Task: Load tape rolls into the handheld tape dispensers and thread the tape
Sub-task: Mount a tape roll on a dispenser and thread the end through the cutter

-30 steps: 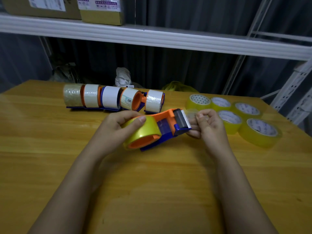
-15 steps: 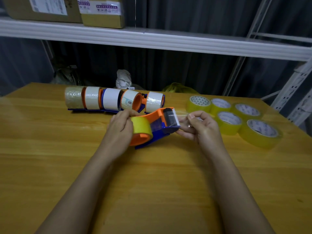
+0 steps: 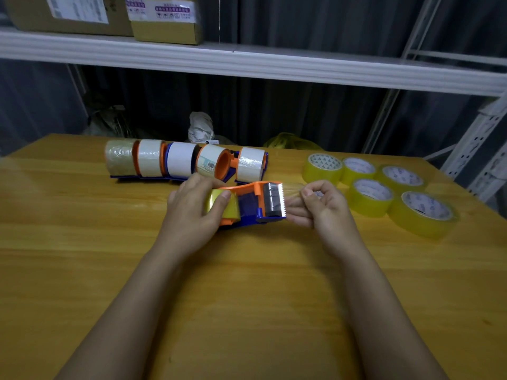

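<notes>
An orange and blue tape dispenser point(image 3: 253, 204) lies at the middle of the wooden table point(image 3: 82, 242), its toothed blade pointing right. A yellow tape roll point(image 3: 223, 205) sits on its hub. My left hand point(image 3: 192, 212) grips that roll, thumb across its face. My right hand point(image 3: 321, 207) pinches the clear tape end point(image 3: 293, 187), which stretches from the blade to my fingertips. Behind them stands a row of several loaded dispensers point(image 3: 186, 160) with white and clear rolls.
Several loose yellow tape rolls point(image 3: 384, 187) lie on the right part of the table. A white metal shelf point(image 3: 247, 61) with cardboard boxes point(image 3: 164, 20) runs above the far edge. A rack upright point(image 3: 477, 149) stands at the far right.
The dispenser has come down from a raised tilt and now lies level near the tabletop. My right hand has drawn the tape end further right, away from the blade.
</notes>
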Motion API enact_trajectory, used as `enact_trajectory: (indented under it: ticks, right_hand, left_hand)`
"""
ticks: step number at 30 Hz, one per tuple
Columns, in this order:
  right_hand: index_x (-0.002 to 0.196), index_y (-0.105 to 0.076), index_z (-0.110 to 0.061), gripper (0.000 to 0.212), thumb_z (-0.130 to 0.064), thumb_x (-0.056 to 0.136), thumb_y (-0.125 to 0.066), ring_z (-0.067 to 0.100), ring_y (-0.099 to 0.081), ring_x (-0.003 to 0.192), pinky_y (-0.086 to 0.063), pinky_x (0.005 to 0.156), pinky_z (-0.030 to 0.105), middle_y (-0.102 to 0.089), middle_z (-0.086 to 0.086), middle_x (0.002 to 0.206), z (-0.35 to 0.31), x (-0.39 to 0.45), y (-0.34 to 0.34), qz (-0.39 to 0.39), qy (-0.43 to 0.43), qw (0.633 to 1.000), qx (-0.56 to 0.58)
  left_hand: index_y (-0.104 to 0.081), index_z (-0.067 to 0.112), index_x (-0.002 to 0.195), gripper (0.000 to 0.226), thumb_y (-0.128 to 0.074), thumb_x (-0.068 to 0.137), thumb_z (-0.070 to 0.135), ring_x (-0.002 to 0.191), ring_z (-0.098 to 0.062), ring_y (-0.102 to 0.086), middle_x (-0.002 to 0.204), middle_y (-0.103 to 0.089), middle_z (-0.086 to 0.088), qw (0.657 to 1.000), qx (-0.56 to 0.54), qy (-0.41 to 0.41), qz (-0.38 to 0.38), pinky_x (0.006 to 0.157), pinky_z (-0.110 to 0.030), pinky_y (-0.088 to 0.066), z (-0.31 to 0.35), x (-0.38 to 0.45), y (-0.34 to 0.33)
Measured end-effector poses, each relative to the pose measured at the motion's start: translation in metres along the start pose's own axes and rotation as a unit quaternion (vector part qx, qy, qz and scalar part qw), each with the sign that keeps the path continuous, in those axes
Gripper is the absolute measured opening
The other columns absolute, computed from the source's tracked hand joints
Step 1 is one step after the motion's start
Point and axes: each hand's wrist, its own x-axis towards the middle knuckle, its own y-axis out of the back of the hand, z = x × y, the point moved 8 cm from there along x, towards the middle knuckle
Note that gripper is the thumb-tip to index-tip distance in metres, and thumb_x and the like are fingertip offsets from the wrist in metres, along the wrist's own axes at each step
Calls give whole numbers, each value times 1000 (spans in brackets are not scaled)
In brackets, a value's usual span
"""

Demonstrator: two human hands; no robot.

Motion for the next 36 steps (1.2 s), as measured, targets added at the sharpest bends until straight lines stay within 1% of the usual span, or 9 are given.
enact_trajectory:
  ticks: [5, 10, 14, 17, 20, 23, 29, 34, 36]
  right_hand:
    - [88, -51, -9, 12, -9, 99, -46, 22, -72, 75, -59, 64, 28, -70, 16, 87, 3, -2, -1, -18, -54, 996, 68]
    - [81, -60, -8, 13, -7, 93, -54, 23, -73, 77, -59, 67, 29, -72, 14, 87, -5, -5, -1, -6, -37, 992, 124]
    - [86, -65, -5, 9, -4, 91, -58, 15, -72, 77, -58, 67, 25, -75, 6, 82, -8, -5, 5, 26, 0, 997, 67]
    - [88, -66, -6, 8, -5, 91, -59, 12, -71, 76, -57, 66, 23, -74, 2, 76, -2, -3, 10, 47, 1, 999, 26]
    - [89, -63, -6, 9, -5, 94, -56, 11, -71, 78, -58, 67, 23, -74, 2, 77, 5, 0, 13, 61, -4, 998, 16]
    - [93, -55, -6, 10, -6, 99, -48, 16, -71, 86, -59, 74, 30, -72, 9, 91, 10, 3, 6, 39, -10, 999, 23]
    - [90, -49, -10, 15, -7, 101, -40, 12, -72, 76, -57, 67, 21, -67, 11, 89, 11, 3, -2, 7, -19, 999, 28]
    - [97, -47, -3, 15, -13, 103, -37, 26, -72, 91, -59, 76, 29, -68, 24, 103, 13, 4, -2, -7, -26, 997, 72]
    - [99, -48, -2, 14, -11, 103, -38, 23, -72, 86, -59, 74, 28, -70, 20, 97, 12, 4, 0, 5, -25, 997, 77]
  left_hand:
    - [-53, 27, 99, 21, -40, 89, 39, 104, -11, -45, 99, -49, 8, 1000, -11, 6, 15, 90, -31, -29, -2, 1, 1]
    - [-53, 30, 82, 16, -51, 85, 46, 89, -6, -49, 85, -51, 16, 993, -90, 34, 64, 85, -47, -44, -6, 0, 7]
    - [-56, 22, 80, 23, -54, 86, 44, 79, -4, -49, 79, -52, 16, 994, -52, 2, 96, 79, -42, -44, -2, 1, 16]
    - [-57, 20, 82, 22, -53, 88, 41, 83, -7, -51, 80, -55, 11, 994, 1, -26, 110, 78, -32, -32, 0, 0, 19]
    - [-58, 21, 86, 24, -47, 90, 42, 86, -5, -49, 84, -55, 10, 994, 31, -50, 96, 78, -27, -24, 4, 0, 16]
    - [-60, 20, 92, 23, -46, 92, 39, 89, -4, -48, 88, -55, 9, 995, 39, -59, 75, 81, -29, -27, 5, 0, 11]
    - [-60, 19, 96, 21, -45, 93, 32, 91, -9, -50, 91, -54, 9, 995, 44, -62, 66, 84, -31, -27, 4, 0, 12]
    - [-52, 28, 93, 12, -39, 94, 28, 92, -9, -48, 91, -51, 8, 998, 6, -44, 54, 87, -34, -29, -1, 2, 8]
    - [-51, 28, 93, 13, -38, 95, 27, 92, -8, -46, 90, -49, 9, 998, 8, -44, 50, 87, -35, -30, -2, 2, 4]
